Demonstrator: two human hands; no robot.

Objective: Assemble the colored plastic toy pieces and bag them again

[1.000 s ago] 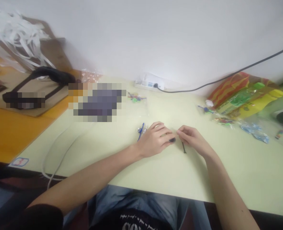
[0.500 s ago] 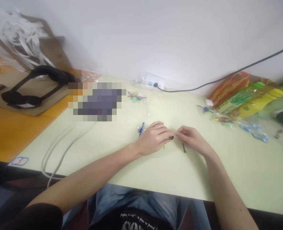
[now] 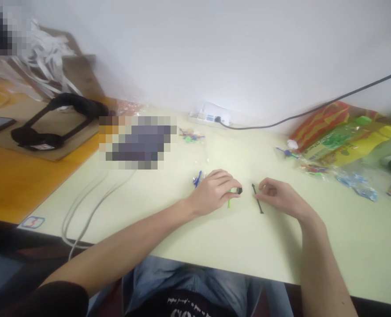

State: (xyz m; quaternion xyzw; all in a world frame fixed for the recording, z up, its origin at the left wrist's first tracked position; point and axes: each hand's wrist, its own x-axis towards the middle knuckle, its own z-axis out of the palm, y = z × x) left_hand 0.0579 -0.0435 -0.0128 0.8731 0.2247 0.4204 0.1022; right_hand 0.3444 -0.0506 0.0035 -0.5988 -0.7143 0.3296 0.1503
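My left hand (image 3: 213,193) is closed, with a small black piece (image 3: 239,190) pinched at its fingertips. Under those fingers a thin bright green stick (image 3: 229,203) pokes out, partly hidden by the hand. To the right lies a thin black rod (image 3: 258,200) with wider ends. My right hand (image 3: 277,196) is just beside this rod, fingers curled but thumb and forefinger apart. The thumb tip is very near the rod; whether it touches cannot be made out. Just behind my left hand sits a blue plastic part (image 3: 198,178) with clear wrapping.
Small bags of coloured parts (image 3: 191,136) lie at the back, with more (image 3: 314,169) at the right. A power strip (image 3: 211,116) and black cable (image 3: 281,119) run along the wall. White cords (image 3: 83,224) cross the left side. A black headband-like frame (image 3: 54,123) lies beyond.
My right hand has drawn away from my left hand to the right, uncovering the black rod's upper end. My left hand keeps its pinch on the black piece. The view has shifted slightly.
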